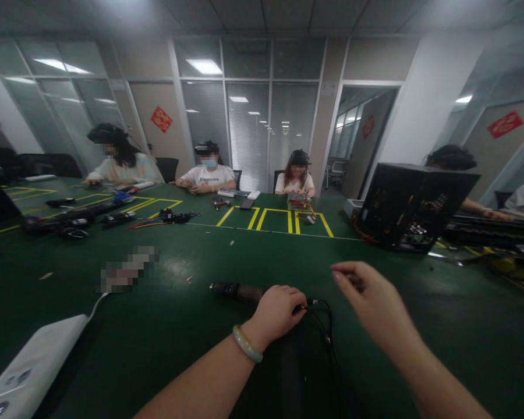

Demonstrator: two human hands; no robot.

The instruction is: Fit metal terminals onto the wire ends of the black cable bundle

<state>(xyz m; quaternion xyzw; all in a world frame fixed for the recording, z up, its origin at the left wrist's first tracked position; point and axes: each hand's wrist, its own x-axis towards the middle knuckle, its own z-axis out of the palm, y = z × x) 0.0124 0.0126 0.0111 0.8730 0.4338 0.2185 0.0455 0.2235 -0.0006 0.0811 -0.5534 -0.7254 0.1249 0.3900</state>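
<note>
My left hand point(277, 312), with a pale bangle point(247, 344) on its wrist, is closed over a dark cable bundle point(248, 293) lying on the green table. A black, connector-like end point(224, 289) of the bundle sticks out to the left. From under my fingers, a thin black cable point(330, 317) loops out to the right and runs down toward me. My right hand point(371, 299) is raised to the right of the bundle, apart from it. Its thumb and forefinger are pinched together and the other fingers curl in. Whether anything small is between the fingertips is not visible.
A white power strip point(39, 361) lies at the near left, its cord leading to a blurred-out object point(128, 270). Black cables point(170, 216) lie farther back. A black computer case point(413, 203) stands at the right. Several people sit around the table.
</note>
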